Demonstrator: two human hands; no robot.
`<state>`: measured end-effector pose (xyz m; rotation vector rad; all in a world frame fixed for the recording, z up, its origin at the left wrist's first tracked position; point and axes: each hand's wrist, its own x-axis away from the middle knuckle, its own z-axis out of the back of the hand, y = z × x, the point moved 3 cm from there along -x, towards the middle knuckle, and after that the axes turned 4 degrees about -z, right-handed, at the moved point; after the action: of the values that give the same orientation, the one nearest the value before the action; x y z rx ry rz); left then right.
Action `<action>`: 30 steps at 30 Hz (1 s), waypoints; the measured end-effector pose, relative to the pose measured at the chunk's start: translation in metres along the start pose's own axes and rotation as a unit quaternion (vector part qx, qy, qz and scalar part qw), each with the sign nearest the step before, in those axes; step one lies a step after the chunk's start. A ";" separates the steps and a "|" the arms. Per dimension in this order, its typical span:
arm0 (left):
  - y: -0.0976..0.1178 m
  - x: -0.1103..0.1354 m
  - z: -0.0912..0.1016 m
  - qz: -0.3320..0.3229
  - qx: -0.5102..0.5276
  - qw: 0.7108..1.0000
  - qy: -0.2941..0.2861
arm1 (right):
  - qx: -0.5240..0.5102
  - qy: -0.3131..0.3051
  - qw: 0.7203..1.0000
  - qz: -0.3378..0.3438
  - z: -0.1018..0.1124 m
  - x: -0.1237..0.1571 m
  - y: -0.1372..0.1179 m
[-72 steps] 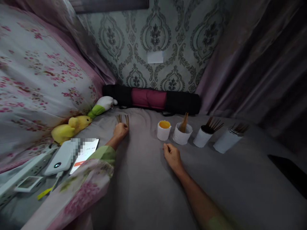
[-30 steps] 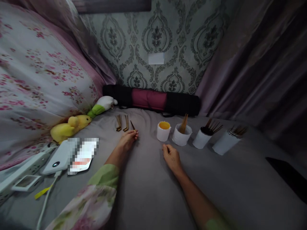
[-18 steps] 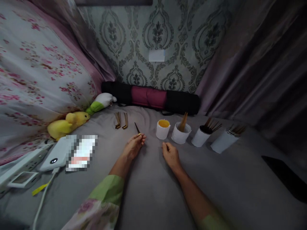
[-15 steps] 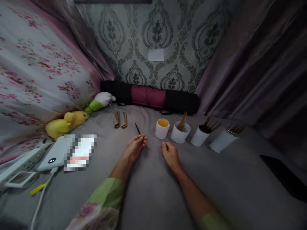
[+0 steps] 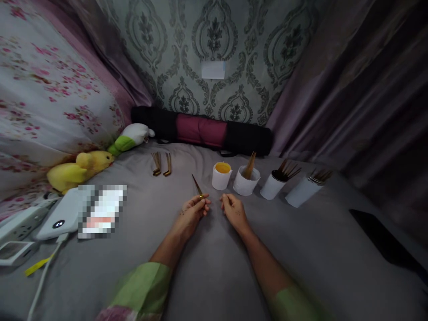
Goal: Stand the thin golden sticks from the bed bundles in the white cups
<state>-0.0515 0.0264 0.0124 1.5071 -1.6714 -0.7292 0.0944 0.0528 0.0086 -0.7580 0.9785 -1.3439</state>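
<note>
Brown stick (image 5: 196,185) sits pinched in your left hand (image 5: 193,212), tilted up off the bed (image 5: 321,249) (tip kept clear); your right hand (image 5: 233,209) rests nearby, curled, empty.

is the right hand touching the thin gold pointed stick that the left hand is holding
Apart. The head view shows grey bedsheet between the right hand and the thin gold pointed stick, which only the left hand pinches at its lower end.

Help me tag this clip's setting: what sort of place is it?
Probably a bedroom, on a bed: the grey bedsheet fills the foreground, floral bedding rises at left, and a yellow plush duck lies against it.
</note>
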 end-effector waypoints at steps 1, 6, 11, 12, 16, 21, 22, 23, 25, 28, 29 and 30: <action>-0.002 0.001 0.000 0.001 -0.002 1.000 -0.002 | -0.007 -0.002 1.000 -0.001 0.000 0.000 0.000; -0.011 0.005 0.000 0.000 -0.047 0.999 -0.016 | -0.041 -0.017 0.999 -0.011 0.001 -0.001 0.001; -0.015 0.008 0.000 -0.010 -0.088 0.996 -0.026 | -0.069 -0.037 0.997 -0.030 0.001 -0.001 0.000; -0.016 0.008 0.001 -0.011 -0.099 0.995 -0.025 | -0.075 -0.041 0.996 -0.034 0.001 -0.001 0.000; -0.018 0.009 0.001 -0.025 -0.137 0.990 -0.022 | -0.082 -0.055 0.994 -0.046 0.002 0.000 -0.002; -0.015 0.013 -0.003 -0.044 -0.165 0.985 -0.018 | -0.094 -0.061 0.993 -0.047 0.003 0.001 -0.004; -0.014 0.014 -0.005 -0.048 -0.172 0.984 -0.018 | -0.098 -0.062 0.992 -0.047 0.003 0.001 -0.004; -0.013 0.015 -0.006 -0.052 -0.178 0.982 -0.017 | -0.102 -0.063 0.992 -0.048 0.004 0.001 -0.005; -0.012 0.016 -0.008 -0.059 -0.193 0.979 -0.015 | -0.109 -0.066 0.991 -0.049 0.004 0.001 -0.006; -0.012 0.016 -0.008 -0.070 -0.212 0.975 -0.017 | -0.120 -0.074 0.988 -0.057 0.005 0.002 -0.008; -0.012 0.016 -0.009 -0.075 -0.218 0.973 -0.020 | -0.123 -0.075 0.988 -0.061 0.005 0.002 -0.008; -0.013 0.016 -0.009 -0.080 -0.225 0.971 -0.026 | -0.128 -0.077 0.987 -0.066 0.005 0.002 -0.009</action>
<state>-0.0376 0.0098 0.0094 1.3099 -1.3126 -1.1553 0.0946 0.0493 0.0183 -1.1216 1.0018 -1.2651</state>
